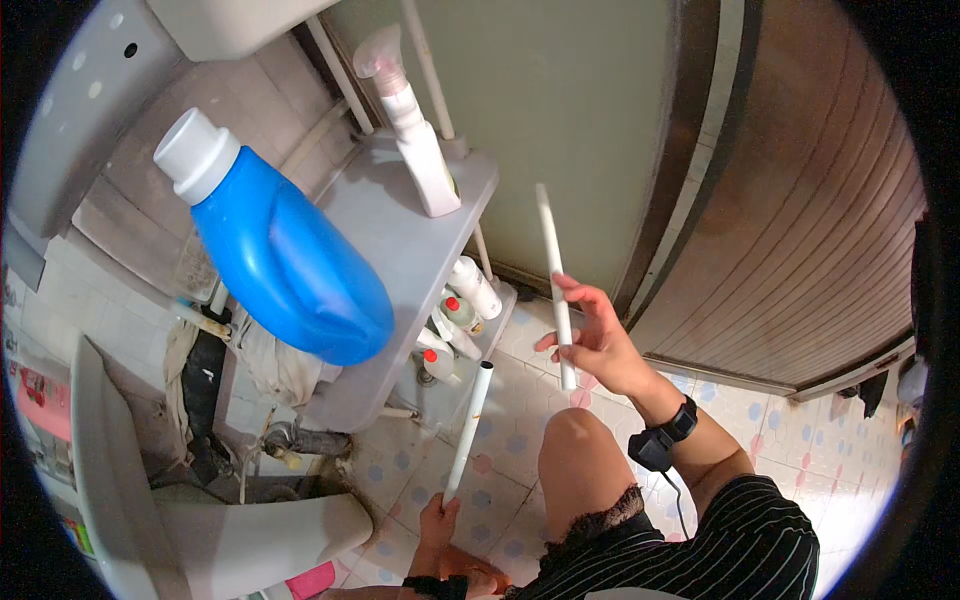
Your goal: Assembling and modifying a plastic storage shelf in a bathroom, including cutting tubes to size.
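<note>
My left hand (434,526), low in the view, is closed round the lower end of a white tube (468,430). That tube tilts upward, and its dark hollow end faces up. On the right, my right hand (606,352) pinches a second white tube (549,232) between thumb and fingers, near its lower end. It stands almost upright in front of the greenish panel, apart from the first tube. Beside both tubes is a grey shelf rack (400,235) with white poles. A blue detergent bottle (290,255) with a white cap and a white spray bottle (420,150) are on its top.
Several small bottles (476,287) crowd the rack's lower shelf. A white basin (270,540) and grey drain pipe (308,441) lie at the lower left. A ribbed folding door (800,200) borders the right, beside the greenish panel (540,110). Patterned tiles (505,490) cover the floor.
</note>
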`<state>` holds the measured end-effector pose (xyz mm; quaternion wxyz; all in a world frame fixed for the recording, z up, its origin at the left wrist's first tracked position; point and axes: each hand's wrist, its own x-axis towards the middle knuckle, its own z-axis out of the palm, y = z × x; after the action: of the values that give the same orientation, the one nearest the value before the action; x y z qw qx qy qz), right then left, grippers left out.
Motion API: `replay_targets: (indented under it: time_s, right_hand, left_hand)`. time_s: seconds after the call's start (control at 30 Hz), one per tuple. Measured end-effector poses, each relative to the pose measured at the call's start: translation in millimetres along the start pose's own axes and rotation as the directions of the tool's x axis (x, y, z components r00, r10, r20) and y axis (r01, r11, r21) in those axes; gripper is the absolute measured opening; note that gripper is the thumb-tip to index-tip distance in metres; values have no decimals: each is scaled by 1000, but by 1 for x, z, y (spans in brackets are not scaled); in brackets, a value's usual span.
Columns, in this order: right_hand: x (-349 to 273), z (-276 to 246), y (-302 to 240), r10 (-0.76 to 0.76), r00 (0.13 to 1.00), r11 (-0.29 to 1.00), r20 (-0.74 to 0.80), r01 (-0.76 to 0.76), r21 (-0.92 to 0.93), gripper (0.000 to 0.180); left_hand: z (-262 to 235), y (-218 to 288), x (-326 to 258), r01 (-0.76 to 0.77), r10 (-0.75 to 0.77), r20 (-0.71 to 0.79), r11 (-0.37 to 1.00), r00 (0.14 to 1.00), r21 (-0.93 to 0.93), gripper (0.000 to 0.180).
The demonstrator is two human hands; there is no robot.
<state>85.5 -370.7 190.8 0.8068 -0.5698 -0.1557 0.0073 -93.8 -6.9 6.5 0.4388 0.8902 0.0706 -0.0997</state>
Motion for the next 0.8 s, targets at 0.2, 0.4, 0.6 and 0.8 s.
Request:
replay_targets:
  time_s: [0.2,0.4,0.6,0.8]
  right_hand:
    - [-1,8,-5,31,1000,978,-3,-30,207,97]
    - [10,11,-5,147,989,915,-17,-129,381,37]
    - [16,24,-3,89,996,870,-21,-67,488,20]
    - [13,26,6,82,994,896,-66,-45,442,16]
  left_hand:
    - [2,27,0,91,-91,32,996,995,-18,25]
    - [8,19,-4,16,-16,37,1000,999,24,26]
    - [1,22,-10,6,-12,73,997,997,78,28]
    - [1,33,-8,11,-14,73,999,997,43,27]
